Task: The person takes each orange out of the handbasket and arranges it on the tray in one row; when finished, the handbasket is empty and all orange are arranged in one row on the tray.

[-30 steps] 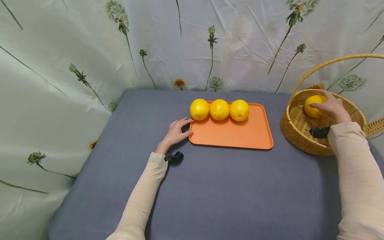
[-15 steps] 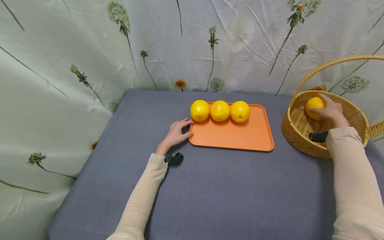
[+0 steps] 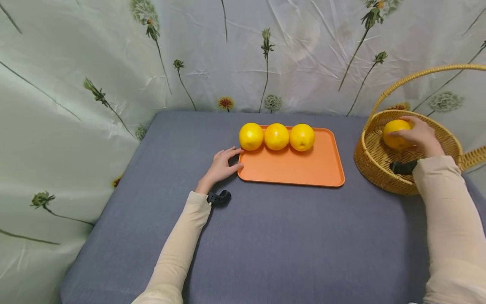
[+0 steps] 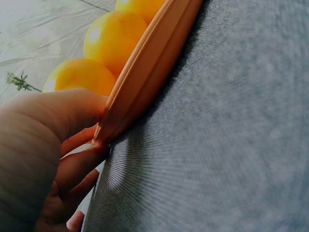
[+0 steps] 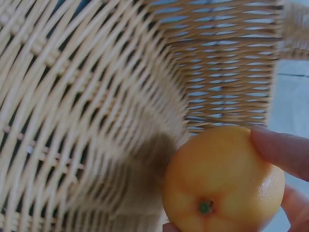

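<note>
Yellow orange [image 3: 395, 134] sits gripped in your right hand [image 3: 419, 136], fingers curled round it, raised inside the wicker basket [image 3: 373, 166] at the table's right side; the right wrist view shows its stem end and fingertips [image 5: 277, 150] on its skin. Your left hand [image 3: 221, 167] lies relaxed on the grey cloth [image 3: 288, 236], fingers touching the near-left corner of the orange tray [image 3: 303, 169], which holds three more oranges [image 3: 276, 137] in a touching row along its far edge.
</note>
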### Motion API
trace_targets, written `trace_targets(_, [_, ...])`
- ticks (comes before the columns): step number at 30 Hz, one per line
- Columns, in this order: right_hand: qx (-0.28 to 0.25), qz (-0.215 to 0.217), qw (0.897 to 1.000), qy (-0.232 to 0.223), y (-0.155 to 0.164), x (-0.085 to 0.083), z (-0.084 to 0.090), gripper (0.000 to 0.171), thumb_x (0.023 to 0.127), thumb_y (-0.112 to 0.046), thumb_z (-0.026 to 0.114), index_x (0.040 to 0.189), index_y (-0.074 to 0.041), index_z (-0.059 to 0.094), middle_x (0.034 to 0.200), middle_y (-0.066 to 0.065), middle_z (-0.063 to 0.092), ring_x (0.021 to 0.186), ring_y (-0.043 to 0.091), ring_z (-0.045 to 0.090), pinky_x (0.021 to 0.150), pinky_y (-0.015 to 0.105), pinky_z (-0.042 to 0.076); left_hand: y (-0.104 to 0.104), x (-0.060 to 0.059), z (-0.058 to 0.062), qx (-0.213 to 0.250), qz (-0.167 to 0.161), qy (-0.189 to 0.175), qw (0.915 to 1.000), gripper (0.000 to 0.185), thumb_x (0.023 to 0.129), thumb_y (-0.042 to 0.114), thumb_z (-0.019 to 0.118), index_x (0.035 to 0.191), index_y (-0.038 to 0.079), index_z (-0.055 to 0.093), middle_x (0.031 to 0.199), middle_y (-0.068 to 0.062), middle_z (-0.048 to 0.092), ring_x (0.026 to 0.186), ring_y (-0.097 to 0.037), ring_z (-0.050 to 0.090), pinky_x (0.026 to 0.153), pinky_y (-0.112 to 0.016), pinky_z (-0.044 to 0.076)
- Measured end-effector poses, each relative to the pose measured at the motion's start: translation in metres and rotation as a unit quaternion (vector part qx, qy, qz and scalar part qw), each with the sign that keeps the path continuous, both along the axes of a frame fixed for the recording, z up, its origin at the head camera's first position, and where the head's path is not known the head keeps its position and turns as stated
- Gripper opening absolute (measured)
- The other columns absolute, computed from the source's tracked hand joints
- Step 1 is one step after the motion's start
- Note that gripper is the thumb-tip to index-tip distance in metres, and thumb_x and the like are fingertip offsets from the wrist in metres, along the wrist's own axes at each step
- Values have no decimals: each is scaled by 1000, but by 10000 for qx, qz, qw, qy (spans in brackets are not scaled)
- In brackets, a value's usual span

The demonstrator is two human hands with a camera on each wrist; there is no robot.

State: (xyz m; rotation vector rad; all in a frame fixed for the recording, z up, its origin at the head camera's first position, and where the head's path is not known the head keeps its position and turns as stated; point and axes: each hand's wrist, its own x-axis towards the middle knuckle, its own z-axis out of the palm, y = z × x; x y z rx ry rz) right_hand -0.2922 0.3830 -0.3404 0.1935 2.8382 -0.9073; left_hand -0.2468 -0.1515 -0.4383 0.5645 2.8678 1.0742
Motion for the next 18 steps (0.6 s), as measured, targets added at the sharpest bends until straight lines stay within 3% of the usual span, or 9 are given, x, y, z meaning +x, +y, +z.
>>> trace_targets(3, [-532,-73,9985,-76,-2,3,8,84,90,-42,54,151,-5,8,135,34,25,78,14,52,62,33,54,-1,0,0,-2,14,-6,10000,51,88,26,62,135,8,51,142,-13,50,140,-29,34,116,-52,16])
trace_targets(5, [-875,-90,9961,-89,-3,7,12,84,90,-43,55,152,-12,7,127,16,37,71,-2,48,62,26,53,-2,1,1,21,17,-20,10000,51,88,26,62,135,8,51,142,-13,50,140,-29,34,116,-52,15])
trace_targets(8, [-1433,-189,9895,-76,-3,14,16,81,90,-41,56,153,-24,7,110,-13,38,73,-9,46,62,19,52,-2,1,2,14,12,-27,10000,52,88,26,62,135,8,51,142,-13,49,141,-29,34,117,-52,14])
trace_targets(10, [-1843,-297,9824,-33,-3,20,18,78,90,-37,56,151,-31,9,105,-22,33,74,-10,48,62,18,52,-2,1,3,7,5,-37,10000,52,88,26,63,135,8,51,142,-14,49,140,-30,34,117,-53,14])
trace_targets(13, [-2922,-480,9551,100,-3,29,19,75,90,-25,59,150,-34,15,108,-19,33,73,-6,54,59,19,54,-2,0,2,-24,9,-45,10000,52,88,26,63,135,8,51,142,-14,48,140,-30,34,116,-53,14])
trace_targets(17, [-4261,-708,9008,435,-4,41,21,72,87,-12,63,146,-32,27,113,-13,33,72,1,60,56,23,56,0,0,1,-22,8,-34,10000,52,88,27,63,135,8,51,142,-13,49,140,-30,34,117,-52,14])
trace_targets(18, [-4410,-738,8930,516,-4,44,22,70,87,-11,63,146,-31,28,114,-13,33,73,2,61,56,24,56,0,0,1,-15,3,-42,10000,52,88,27,63,135,8,51,142,-13,49,141,-29,34,117,-52,14])
